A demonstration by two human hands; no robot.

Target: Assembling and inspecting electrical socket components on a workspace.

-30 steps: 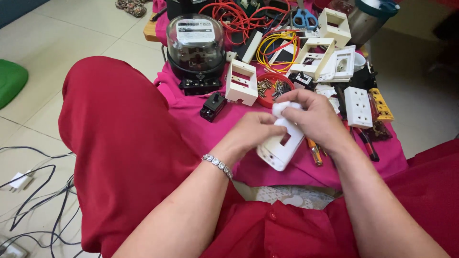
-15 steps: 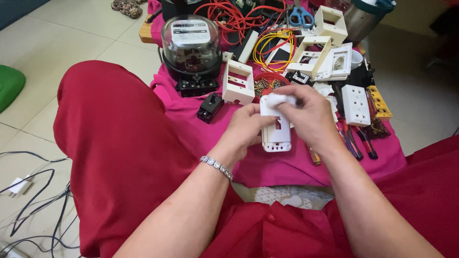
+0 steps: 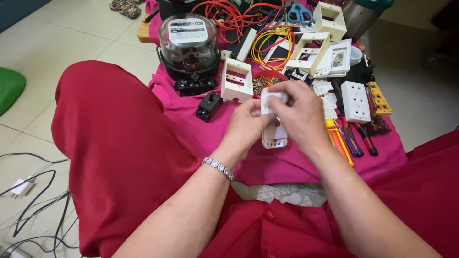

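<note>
Both hands grip white switch plate (image 3: 274, 136) | left hand (image 3: 246, 125) beside | right hand (image 3: 299, 114) atop

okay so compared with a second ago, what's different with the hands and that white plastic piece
The white plastic piece has turned: a second ago it lay slanted across the lap; now it hangs nearly upright, its slotted end down. Both the left hand and the right hand kept hold of it, the right moving up over its top end. The electric meter, the wall plates and the screwdrivers on the pink cloth lie as before.

White frame (image 3: 236, 80) and black breaker (image 3: 208, 106) crowd the cloth's (image 3: 282, 165) bare near edge.
</note>
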